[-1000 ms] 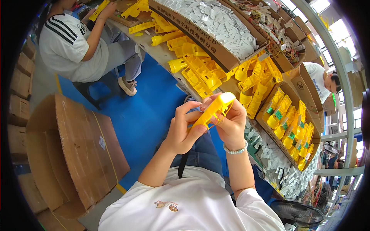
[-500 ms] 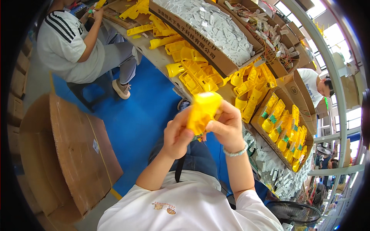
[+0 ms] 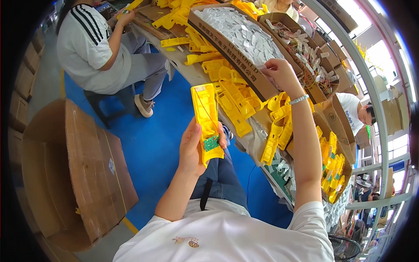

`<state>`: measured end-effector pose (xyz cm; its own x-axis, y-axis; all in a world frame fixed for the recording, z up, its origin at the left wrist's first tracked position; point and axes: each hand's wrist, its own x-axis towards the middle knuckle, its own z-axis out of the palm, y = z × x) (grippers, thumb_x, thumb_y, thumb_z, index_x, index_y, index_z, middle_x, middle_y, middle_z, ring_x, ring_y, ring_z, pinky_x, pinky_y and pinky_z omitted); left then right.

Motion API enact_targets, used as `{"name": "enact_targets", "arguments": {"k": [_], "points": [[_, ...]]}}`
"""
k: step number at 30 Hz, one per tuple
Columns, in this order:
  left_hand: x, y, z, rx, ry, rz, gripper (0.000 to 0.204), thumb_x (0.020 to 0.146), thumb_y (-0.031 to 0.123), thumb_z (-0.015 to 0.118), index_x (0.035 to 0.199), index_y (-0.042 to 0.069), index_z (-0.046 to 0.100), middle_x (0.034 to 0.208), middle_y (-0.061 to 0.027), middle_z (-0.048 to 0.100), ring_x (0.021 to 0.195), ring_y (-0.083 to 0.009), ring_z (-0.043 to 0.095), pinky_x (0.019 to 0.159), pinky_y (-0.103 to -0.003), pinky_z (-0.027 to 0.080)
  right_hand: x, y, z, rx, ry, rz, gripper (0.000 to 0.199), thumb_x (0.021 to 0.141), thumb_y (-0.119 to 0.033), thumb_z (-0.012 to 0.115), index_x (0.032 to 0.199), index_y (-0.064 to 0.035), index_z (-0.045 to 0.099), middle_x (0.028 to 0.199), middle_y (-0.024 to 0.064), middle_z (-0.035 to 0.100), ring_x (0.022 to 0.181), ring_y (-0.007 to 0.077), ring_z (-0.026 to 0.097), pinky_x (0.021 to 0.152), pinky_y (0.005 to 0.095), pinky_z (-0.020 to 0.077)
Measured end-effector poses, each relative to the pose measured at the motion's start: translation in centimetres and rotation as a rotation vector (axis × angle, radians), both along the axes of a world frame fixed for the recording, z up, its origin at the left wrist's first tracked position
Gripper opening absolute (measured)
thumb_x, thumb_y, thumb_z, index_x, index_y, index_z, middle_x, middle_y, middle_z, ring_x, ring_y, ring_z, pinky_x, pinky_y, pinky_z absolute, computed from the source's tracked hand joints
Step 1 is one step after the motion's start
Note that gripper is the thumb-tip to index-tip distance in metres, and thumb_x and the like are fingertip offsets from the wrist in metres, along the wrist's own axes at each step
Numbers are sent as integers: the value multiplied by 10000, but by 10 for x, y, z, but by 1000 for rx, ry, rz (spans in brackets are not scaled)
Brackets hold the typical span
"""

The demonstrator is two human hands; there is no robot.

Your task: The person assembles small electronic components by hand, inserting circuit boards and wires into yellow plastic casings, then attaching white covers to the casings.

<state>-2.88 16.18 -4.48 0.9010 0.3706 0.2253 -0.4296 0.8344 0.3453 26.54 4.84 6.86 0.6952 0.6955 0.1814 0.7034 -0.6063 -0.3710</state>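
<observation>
My left hand (image 3: 192,146) grips a long yellow plastic housing (image 3: 204,105), its hollow inside facing up. A small green circuit board (image 3: 211,143) sits in its lower end, and a thin wire runs up along the shell. My right hand (image 3: 281,74) reaches over the near right corner of a cardboard carton (image 3: 244,65) heaped with small white plastic pieces (image 3: 240,32). Its thumb and fingers are pinched together at the edge of the heap; what lies between them is too small to make out.
Several yellow housings (image 3: 231,105) lie along the bench beside the carton. At right, another box (image 3: 345,174) holds yellow housings with boards. Behind are tangled wired parts (image 3: 301,48). A large opened carton (image 3: 96,161) stands on the floor at left; a seated co-worker (image 3: 94,48) works beyond it.
My right hand has let go of the yellow housing and moved up and right to the white pieces. My left hand now holds the housing alone, its inside turned into view.
</observation>
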Motion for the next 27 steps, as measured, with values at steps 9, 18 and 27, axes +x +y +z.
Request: {"name": "enact_targets", "arguments": {"k": [9,18,27], "points": [[2,-6,15,-36,66,-78,428,945,320,545,1243,33,433,877,-80,526,702,-211,593,640,-359,510,-96,-43,21,855,192,96,193,843,32,628,1031,64,599,902,147,670,777,185,683,679,280,562],[17,-54,55,356,191,124,474,783,130,778,1104,50,438,915,-42,557,629,-93,593,543,-261,519,-205,-95,-12,1277,658,342,171,793,109,562,946,111,638,1086,190,607,976,249,617,857,365,525],[14,-81,49,360,274,40,342,956,388,556,1055,74,464,818,-82,599,672,-101,596,593,-241,493,-243,-119,-54,1038,791,87,213,822,101,633,1033,69,634,1003,84,626,932,153,618,804,271,517]]}}
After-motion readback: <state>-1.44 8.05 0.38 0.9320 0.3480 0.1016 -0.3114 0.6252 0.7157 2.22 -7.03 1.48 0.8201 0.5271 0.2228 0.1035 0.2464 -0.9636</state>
